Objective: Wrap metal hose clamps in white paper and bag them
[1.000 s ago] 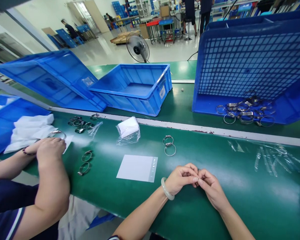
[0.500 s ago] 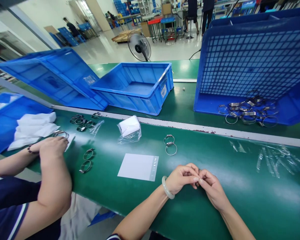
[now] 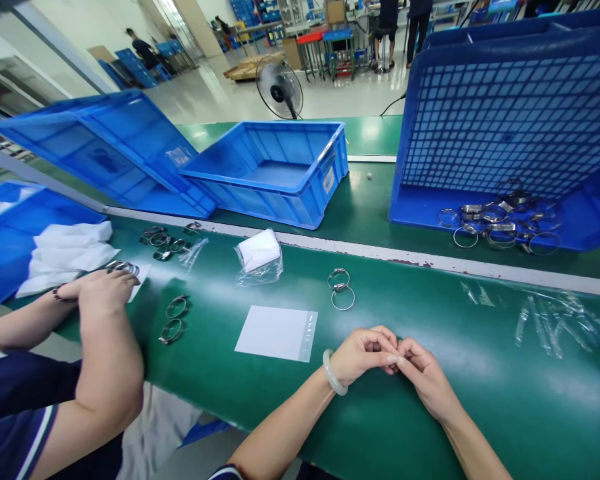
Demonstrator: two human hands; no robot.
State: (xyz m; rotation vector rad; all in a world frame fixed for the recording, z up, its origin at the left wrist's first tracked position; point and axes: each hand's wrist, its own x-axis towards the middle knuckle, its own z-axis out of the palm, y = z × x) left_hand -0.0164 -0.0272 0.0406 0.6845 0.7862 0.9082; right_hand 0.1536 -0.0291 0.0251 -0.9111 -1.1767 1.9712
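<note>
My left hand point(image 3: 369, 357) and my right hand point(image 3: 421, 373) meet over the green bench, thumbs and fingertips pinched together. Whatever they may hold between them is too small or hidden to make out. A pale bangle point(image 3: 334, 373) circles my left wrist. Just beyond my hands lie two metal hose clamps point(image 3: 343, 297), touching each other. To the left of my left hand a white sheet in a clear plastic bag point(image 3: 275, 333) lies flat. Further back is a stack of white sheets point(image 3: 260, 251) in crumpled clear film.
A tilted blue crate point(image 3: 405, 147) at the right holds several hose clamps point(image 3: 500, 230). Clear plastic strips point(image 3: 540, 327) lie on the right. A blue bin point(image 3: 300, 200) stands behind the ledge. At left, a co-worker's hands point(image 3: 107, 287) rest near clamps and white sheets.
My hands stay pinched together in nearly the same place. The view shifts slightly. The co-worker's hands at left move a little over the clamps there.
</note>
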